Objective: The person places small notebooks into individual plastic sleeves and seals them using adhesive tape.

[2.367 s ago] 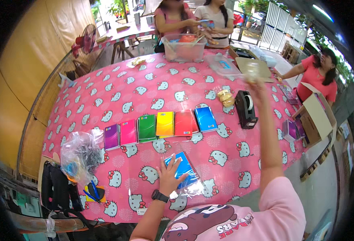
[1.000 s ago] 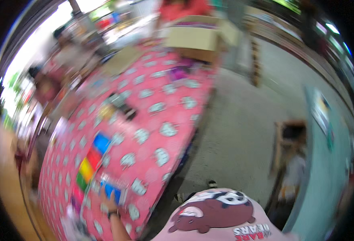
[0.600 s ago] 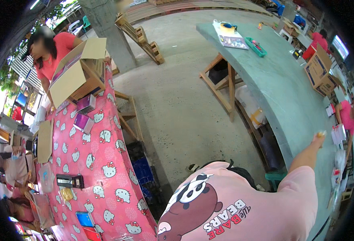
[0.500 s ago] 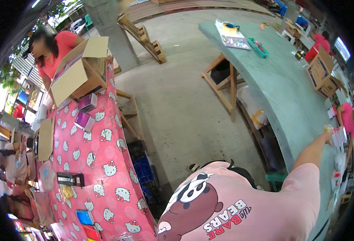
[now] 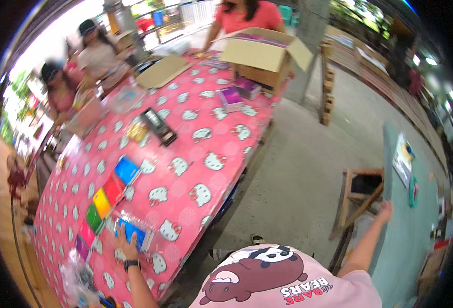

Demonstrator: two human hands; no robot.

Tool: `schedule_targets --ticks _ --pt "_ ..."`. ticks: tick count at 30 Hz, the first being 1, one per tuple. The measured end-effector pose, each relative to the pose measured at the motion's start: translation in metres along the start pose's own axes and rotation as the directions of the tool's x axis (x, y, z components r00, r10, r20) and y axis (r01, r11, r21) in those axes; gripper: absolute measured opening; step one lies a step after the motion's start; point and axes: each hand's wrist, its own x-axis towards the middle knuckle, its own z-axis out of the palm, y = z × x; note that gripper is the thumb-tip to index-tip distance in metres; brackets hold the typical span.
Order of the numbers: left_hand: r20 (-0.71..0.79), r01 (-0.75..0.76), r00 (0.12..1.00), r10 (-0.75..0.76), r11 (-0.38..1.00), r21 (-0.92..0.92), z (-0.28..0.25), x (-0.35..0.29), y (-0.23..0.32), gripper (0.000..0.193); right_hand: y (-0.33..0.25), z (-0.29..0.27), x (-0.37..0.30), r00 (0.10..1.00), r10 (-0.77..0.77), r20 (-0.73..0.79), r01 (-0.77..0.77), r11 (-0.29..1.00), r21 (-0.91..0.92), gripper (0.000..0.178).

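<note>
A person's left hand (image 5: 127, 247) lies flat, fingers spread, on a blue rectangular packet in a clear plastic wrapper (image 5: 134, 232), pressing it onto the pink cat-print tablecloth (image 5: 195, 154). The wrapper is glossy and crinkled, overhanging the blue packet on every side. Just beyond the hand's fingertips runs a row of flat coloured packets (image 5: 107, 197), from purple and pink through green, yellow and red to blue. Farther out from the left hand lie a black tape dispenser (image 5: 158, 126) and an open cardboard box (image 5: 263, 57). The right hand (image 5: 385, 211) stretches far to the person's right, touching the edge of a grey-green tabletop (image 5: 401, 256); whether it grips anything cannot be told.
</note>
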Motion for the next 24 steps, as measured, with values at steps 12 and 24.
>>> schedule_targets --ticks 12,24 --pt "-0.018 0.189 0.982 -0.189 0.962 0.194 0.000 -0.018 -0.010 0.067 -0.167 0.320 -0.758 -0.743 -0.558 0.370 -0.135 0.666 0.733 0.032" --pt "-0.123 0.139 0.980 -0.154 0.983 -0.119 -0.014 -0.021 -0.004 0.079 -0.170 0.323 -0.824 -0.924 -0.350 0.153 -0.093 0.593 0.800 0.056"
